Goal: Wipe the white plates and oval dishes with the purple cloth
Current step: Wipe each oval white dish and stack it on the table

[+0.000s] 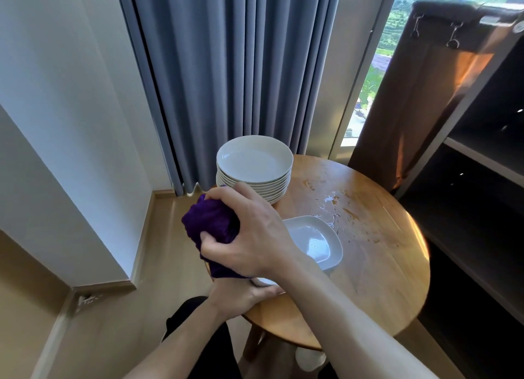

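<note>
One bunched purple cloth (211,225), right hand (255,237) | left hand (241,296) seemingly holds dish (268,282)

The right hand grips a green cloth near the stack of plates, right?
No: the head view shows the cloth is purple, not green. The right hand does grip it near the stack of plates.

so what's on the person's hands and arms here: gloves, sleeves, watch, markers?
Nothing worn that shows. The left hand and right hand are bare: no gloves, no rings on the visible fingers, no watch or band at either wrist. The left forearm and right forearm are uncovered down to the frame's edge, with no sleeve in view. No tape, markers or cables.
</note>
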{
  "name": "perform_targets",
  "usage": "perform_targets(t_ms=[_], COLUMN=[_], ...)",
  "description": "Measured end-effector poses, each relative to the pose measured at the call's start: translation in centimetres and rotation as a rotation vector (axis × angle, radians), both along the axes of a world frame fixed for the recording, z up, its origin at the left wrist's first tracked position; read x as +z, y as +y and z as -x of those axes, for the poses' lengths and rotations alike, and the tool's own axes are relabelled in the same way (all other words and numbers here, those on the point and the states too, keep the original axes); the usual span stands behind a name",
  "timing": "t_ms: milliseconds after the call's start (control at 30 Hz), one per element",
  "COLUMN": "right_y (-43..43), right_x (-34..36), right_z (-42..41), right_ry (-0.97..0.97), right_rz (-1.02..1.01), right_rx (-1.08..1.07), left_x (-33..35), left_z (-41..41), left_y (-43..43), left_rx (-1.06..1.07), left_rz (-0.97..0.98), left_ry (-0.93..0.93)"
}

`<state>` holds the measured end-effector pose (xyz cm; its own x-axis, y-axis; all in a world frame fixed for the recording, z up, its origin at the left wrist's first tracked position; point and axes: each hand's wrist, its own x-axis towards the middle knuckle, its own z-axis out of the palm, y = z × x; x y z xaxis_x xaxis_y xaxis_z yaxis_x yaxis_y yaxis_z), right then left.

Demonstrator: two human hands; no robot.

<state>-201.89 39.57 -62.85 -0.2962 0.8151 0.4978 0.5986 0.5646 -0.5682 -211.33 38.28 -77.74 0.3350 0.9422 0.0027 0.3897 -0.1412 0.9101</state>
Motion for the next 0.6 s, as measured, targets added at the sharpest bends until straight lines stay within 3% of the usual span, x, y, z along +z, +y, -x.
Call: perform_targets(t_ms=[100,267,333,467,600], right_y=[1.4,2.8,2.7,3.2,2.1], right_x=[-0.8,-7.1,-8.9,-9.3,-9.0], right_z=[-1.9,-9.2,-10.1,-7.8,-5.8], right_ry=[-0.013,-0.444,-0.443,-0.462,-0.544], right_rz=[-0.044,0.318,0.333,0.284,0.271], right_rx=[-0.094,-0.471,-0.577,-0.639,-0.527], left_x=[0.2,0.4,0.2,0.0,-0.1], left_z=[-0.2,-0.1,0.0,-0.1,-0.2], left_y=[0.4,1.0,0.9,1.0,0.8], left_rx=[0.121,0.144,0.148,0.155,0.175], left_rz=[-0.130,-0.156,-0.162,-0.147,-0.171], left_ry=[0.039,0.017,0.030,0.004,-0.003])
